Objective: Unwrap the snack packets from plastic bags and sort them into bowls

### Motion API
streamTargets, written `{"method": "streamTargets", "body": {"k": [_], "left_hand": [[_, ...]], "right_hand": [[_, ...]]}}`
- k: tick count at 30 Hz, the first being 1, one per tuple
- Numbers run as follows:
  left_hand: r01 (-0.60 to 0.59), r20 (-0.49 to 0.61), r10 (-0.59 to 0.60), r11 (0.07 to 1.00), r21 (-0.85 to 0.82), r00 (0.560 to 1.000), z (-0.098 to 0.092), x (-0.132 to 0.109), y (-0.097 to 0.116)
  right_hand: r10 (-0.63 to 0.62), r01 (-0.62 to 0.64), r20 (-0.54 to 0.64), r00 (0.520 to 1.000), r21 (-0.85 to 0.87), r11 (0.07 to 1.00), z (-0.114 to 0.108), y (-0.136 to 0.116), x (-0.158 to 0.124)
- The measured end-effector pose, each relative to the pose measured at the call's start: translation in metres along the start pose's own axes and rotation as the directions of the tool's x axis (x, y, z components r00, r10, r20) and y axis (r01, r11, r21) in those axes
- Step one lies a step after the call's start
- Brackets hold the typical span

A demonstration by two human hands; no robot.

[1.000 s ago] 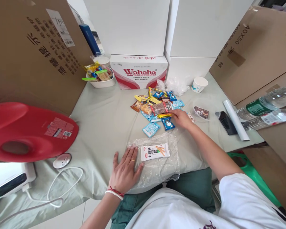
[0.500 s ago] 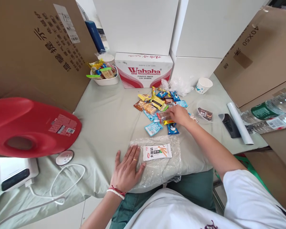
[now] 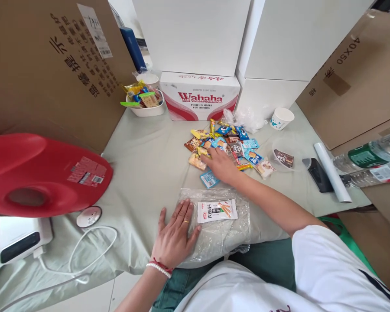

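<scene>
My left hand (image 3: pixel 174 236) lies flat with its fingers spread on the left edge of a clear plastic bag (image 3: pixel 211 242). A white snack packet with red and black print (image 3: pixel 217 210) rests on the bag. Further up, my right hand (image 3: pixel 221 165) reaches over a pile of small wrapped snacks (image 3: pixel 236 149). Its fingertips touch the pile's left part, by a yellow packet and a biscuit packet (image 3: pixel 196 161), and the fingers look stretched out. A light-blue packet (image 3: pixel 209 178) lies just below that hand, which covers some of the pile.
Behind the pile stand a Wahaha box (image 3: pixel 199 97), crumpled clear plastic (image 3: pixel 250 119) and a paper cup (image 3: pixel 281 118). A clear lid with a cocoa packet (image 3: pixel 284 158) is at right. A snack-filled white tub (image 3: pixel 149 111) sits back left; a red jug (image 3: pixel 48 173) is at left.
My right hand has moved left across the pile. The snacks beneath it are shifted and spread, with several uncovered on the right. My left hand stays on the bag.
</scene>
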State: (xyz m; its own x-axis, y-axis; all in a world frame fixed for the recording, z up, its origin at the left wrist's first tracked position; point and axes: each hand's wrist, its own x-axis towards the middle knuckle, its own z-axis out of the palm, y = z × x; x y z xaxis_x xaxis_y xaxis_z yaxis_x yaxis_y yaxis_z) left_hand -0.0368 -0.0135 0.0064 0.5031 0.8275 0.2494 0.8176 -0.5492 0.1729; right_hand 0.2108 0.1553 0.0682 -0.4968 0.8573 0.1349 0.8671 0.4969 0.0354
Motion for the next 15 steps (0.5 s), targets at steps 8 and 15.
{"method": "streamTargets", "body": {"k": [8, 15], "left_hand": [[-0.016, -0.018, 0.016, 1.000, 0.010, 1.000, -0.001, 0.001, 0.000], [0.020, 0.022, -0.020, 1.000, -0.014, 1.000, -0.001, 0.000, 0.000]], "right_hand": [[-0.140, 0.140, 0.032, 0.990, 0.028, 0.990, 0.011, -0.002, -0.026], [0.255, -0.152, -0.215, 0.943, 0.402, 0.903, -0.011, 0.064, -0.012]]}}
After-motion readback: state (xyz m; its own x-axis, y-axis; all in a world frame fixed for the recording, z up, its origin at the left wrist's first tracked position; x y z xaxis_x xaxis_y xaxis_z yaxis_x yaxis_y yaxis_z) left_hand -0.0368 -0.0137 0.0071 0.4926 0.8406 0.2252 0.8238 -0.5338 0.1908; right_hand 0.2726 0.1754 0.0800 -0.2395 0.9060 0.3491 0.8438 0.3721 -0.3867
